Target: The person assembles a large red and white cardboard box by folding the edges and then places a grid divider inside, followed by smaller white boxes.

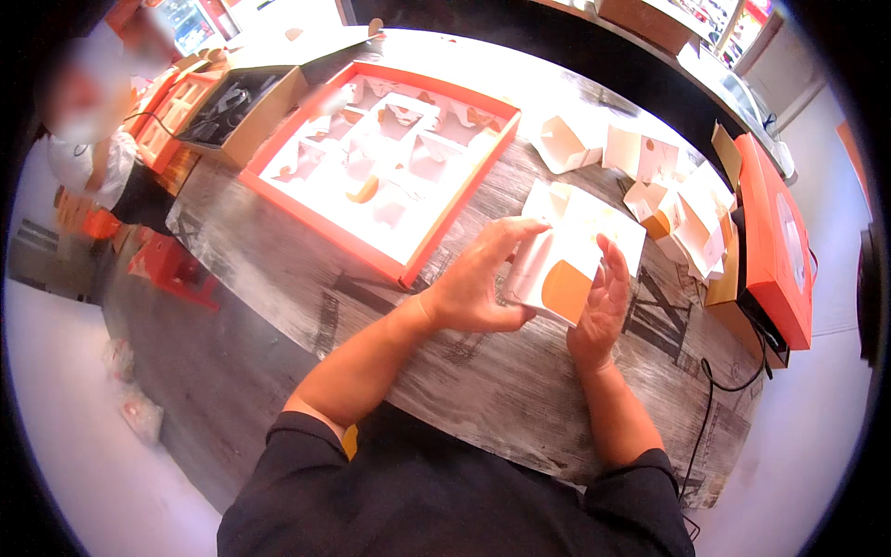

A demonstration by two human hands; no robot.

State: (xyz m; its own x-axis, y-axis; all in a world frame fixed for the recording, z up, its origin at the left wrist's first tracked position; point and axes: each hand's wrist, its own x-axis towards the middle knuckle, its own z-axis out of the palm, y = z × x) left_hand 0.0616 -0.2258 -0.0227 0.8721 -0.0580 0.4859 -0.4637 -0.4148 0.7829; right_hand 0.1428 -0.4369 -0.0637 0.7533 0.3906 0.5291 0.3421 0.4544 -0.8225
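Note:
Between my two hands is a small white cardboard box (548,265) with an orange patch on its side, tilted above the table. My left hand (478,278) closes on its left side, fingers at the far edge and thumb at the near edge. My right hand (601,306) lies along its right side with the fingers pointing up, pressed to the box. Bright glare washes out part of the white card behind it. Left of my hands sits a large shallow red-orange tray (445,239) holding several white folded card boxes (404,116).
Several open white card boxes (682,218) lie beyond my right hand. At the right edge stands a red-orange case (775,251) with a black cable (710,408) trailing from it. A brown carton (264,107) with dark contents sits far left, near another person (93,167) and a red stool (176,269).

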